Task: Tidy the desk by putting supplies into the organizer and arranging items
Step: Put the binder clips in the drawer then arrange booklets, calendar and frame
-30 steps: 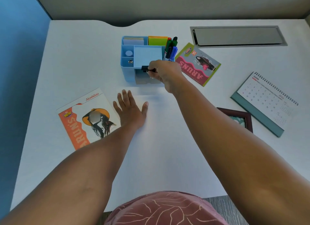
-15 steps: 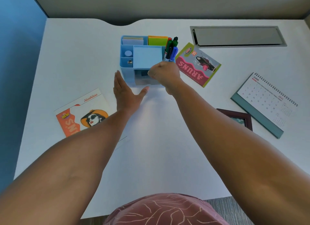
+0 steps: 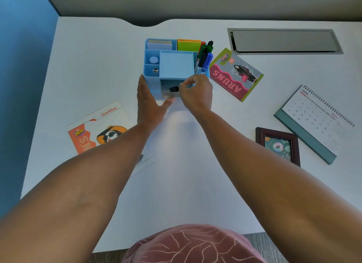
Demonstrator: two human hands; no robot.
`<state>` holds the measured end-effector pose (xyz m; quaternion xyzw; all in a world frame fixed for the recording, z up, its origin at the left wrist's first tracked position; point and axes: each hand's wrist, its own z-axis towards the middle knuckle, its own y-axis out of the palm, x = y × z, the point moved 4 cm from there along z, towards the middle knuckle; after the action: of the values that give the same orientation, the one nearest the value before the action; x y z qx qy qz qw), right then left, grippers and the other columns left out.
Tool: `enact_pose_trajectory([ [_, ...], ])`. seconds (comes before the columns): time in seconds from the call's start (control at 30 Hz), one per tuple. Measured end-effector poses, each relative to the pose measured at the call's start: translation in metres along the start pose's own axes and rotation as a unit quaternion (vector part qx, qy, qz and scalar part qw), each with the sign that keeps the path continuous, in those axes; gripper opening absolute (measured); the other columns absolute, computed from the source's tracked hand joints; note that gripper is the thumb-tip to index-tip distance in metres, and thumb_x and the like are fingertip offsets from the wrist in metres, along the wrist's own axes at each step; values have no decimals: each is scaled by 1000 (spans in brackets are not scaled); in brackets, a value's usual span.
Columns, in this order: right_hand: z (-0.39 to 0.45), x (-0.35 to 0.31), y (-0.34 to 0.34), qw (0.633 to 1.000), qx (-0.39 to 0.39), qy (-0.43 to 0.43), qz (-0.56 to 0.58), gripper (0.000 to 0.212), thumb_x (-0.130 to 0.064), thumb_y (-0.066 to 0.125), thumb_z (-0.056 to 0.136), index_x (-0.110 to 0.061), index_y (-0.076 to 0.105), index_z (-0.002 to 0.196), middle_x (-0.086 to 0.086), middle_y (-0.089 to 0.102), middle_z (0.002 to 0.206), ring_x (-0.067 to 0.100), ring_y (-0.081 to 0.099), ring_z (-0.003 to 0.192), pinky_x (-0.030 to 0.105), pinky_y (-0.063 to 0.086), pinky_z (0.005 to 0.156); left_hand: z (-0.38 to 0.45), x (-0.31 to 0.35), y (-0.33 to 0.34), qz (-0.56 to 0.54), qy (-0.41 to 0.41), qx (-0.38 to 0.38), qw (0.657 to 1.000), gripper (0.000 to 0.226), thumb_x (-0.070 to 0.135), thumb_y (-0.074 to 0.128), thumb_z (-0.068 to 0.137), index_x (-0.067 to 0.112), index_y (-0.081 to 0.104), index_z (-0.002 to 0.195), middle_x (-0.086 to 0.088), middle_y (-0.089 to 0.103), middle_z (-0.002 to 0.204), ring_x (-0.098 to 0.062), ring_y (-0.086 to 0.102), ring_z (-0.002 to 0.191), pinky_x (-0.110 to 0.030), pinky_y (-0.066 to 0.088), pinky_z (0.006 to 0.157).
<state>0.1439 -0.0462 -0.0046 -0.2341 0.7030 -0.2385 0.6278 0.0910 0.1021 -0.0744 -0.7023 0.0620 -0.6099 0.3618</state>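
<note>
Fingers of your right hand (image 3: 196, 95) are pinching a small black clip (image 3: 174, 89) at the organizer (image 3: 151, 82) drawer opening while your flat, straight-fingered left hand (image 3: 147, 104) is bracing its side against sliding.

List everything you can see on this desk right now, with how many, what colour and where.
desk organizer: 1, light blue, far centre of the desk
sticky notes: several pads, pale blue, orange and green, in the organizer
markers: about five, red, green, black and blue caps, upright in its right compartment
small black item: 1, at the organizer's front drawer opening
leaflets: 2, pink-green right of the organizer, orange-white near left
desk calendar: 1, white on teal, right
picture frame: 1, dark brown, near right
cable tray: 1, grey, far right
left hand: flat against the organizer's left side
right hand: pinches the black item
</note>
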Motion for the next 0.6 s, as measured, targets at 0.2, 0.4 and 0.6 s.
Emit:
enact_pose_trajectory([
  [0.2,-6,24,-3,995,40,59,68,17,-16,64,79,-21,48,81,-3,50,97,5,47,75,15,31,59,-1,3,-2,-15,5,-8,1000,109,43,80,79,13,9,156,-5,25,159,-19,28,144,-42,36,116],
  [0.4,-3,33,7,994,-9,67,88,16,-24,65,82,-28,61,98,-5,51,111,5,52,88,14,40,72,-1,7,-3,-25,3,-17,1000,104,40,78,82,11,10,155,-6,30,156,-19,32,142,-44,40,113],
  [0.6,-1,33,10,998,-7,42,44,18,-26,61,91,-24,67,108,0,52,117,5,50,95,19,42,83,-3,8,-3,-13,-4,-18,1000,97,39,72,88,10,8,156,-6,26,159,-20,30,145,-46,39,113],
])
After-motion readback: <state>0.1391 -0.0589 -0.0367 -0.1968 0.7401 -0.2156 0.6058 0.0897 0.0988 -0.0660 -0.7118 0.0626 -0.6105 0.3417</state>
